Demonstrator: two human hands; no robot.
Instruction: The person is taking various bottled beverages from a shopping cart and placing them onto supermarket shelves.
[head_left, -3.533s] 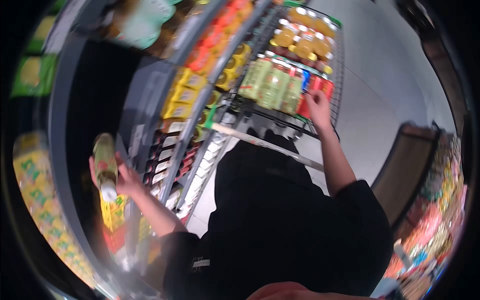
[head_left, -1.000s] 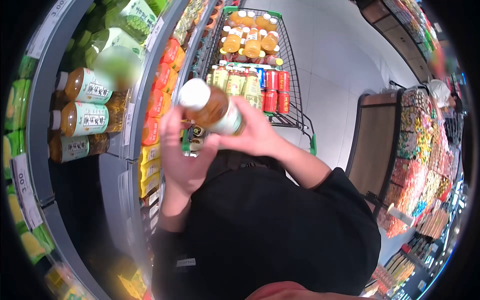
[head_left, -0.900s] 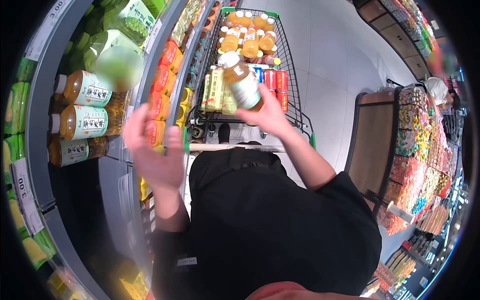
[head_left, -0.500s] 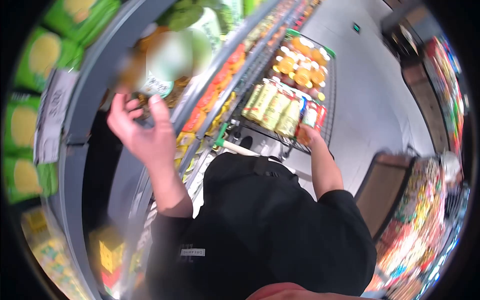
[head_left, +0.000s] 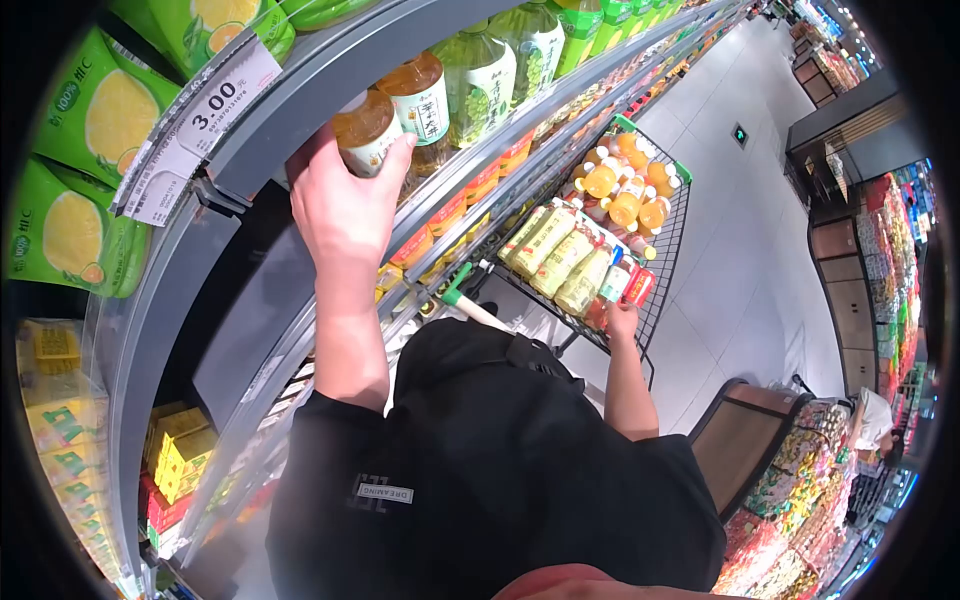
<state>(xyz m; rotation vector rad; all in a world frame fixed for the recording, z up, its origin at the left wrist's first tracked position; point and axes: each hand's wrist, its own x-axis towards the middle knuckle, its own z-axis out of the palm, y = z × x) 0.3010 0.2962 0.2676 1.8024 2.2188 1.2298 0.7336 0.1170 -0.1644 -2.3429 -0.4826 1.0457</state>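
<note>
My left hand (head_left: 345,195) is wrapped round a brown tea bottle (head_left: 365,130) with a white label, at the front of the shelf. Beside that bottle stands another brown tea bottle (head_left: 415,95), then green-labelled bottles (head_left: 480,85). Down in the shopping cart (head_left: 672,265), the closed fingers of my right hand (head_left: 621,318) are on an amber drink bottle (head_left: 615,280) with a white and green label. A red-labelled drink (head_left: 641,287) lies against it. Pale yellow bottles (head_left: 560,260) and orange juice bottles (head_left: 625,190) fill much of the cart.
A grey shelf edge (head_left: 250,130) with a price tag (head_left: 215,110) curves close by my left arm. Green lemon-printed packs (head_left: 90,110) are at the upper left. A wooden display bin (head_left: 745,435) with colourful packets stands at the right, across the grey floor (head_left: 720,260).
My left hand has gone from open fingers to a grip round the brown tea bottle. The view has shifted and sharpened. My right hand stays at the bottle in the cart.
</note>
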